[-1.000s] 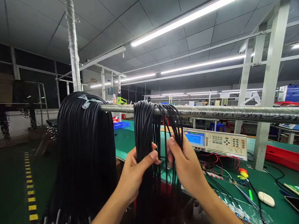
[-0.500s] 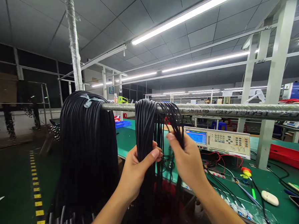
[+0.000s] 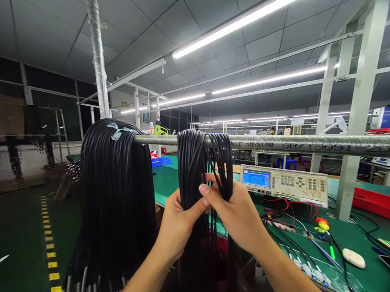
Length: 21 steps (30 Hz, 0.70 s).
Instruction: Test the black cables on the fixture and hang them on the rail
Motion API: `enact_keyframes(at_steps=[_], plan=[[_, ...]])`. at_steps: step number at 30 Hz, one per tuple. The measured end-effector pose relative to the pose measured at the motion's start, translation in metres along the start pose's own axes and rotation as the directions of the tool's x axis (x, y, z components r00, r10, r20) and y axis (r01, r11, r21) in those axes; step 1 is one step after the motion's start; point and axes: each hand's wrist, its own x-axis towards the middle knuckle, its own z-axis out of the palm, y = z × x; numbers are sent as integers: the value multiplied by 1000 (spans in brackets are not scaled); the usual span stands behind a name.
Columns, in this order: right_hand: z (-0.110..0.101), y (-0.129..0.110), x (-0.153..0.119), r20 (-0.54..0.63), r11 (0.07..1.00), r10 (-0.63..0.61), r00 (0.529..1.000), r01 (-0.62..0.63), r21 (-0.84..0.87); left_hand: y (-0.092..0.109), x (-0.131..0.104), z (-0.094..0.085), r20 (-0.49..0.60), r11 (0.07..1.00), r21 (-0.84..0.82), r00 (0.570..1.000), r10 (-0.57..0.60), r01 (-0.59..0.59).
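Observation:
Black cables hang in bunches over a horizontal metal pipe (image 3: 280, 142). My left hand (image 3: 179, 221) is wrapped round the thicker middle bunch of cables (image 3: 190, 167), below the pipe. Around the thinner bunch of cables (image 3: 223, 162) to its right, my right hand (image 3: 234, 209) is closed, its thumb reaching toward my left thumb. Both hands are side by side, almost touching. A much larger bundle of black cables (image 3: 114, 194), bound on top with a clear plastic tie (image 3: 117, 131), hangs to the left, apart from my hands.
Behind the pipe, a green bench (image 3: 334, 240) carries a meter with a blue screen (image 3: 282, 185), red leads, cables with connectors and a white mouse (image 3: 353, 258). A red tray (image 3: 378, 205) lies at right. An upright white post (image 3: 356, 128) stands beside it.
My right hand has moved left and slightly down, drawing the thinner bunch together and closer to the middle bunch. My left hand keeps its grip in nearly the same place.

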Motion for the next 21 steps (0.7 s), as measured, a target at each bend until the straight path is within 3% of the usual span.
enact_keyframes(at_steps=[4,10,12,15,18,21], plan=[[0,-1,3,-45,995,20,999,-24,-100,2,0,2,11,1000,-21,1000,-5,5],[-11,1,-2,-41,987,-77,996,71,-144,4,-2,-6,-18,999,38,1000,-9,9],[-17,-2,-6,-16,999,-41,999,41,-10,9,-1,-14,-37,996,84,999,-11,14],[-18,-17,-7,146,959,-16,989,-27,283,27,6,-19,17,994,112,1000,-8,6],[-8,-38,8,320,866,-16,947,-147,478,52,20,-10,97,996,77,995,28,-35],[5,-58,31,335,797,-15,942,-191,573,74,36,3,121,993,88,990,73,-84]])
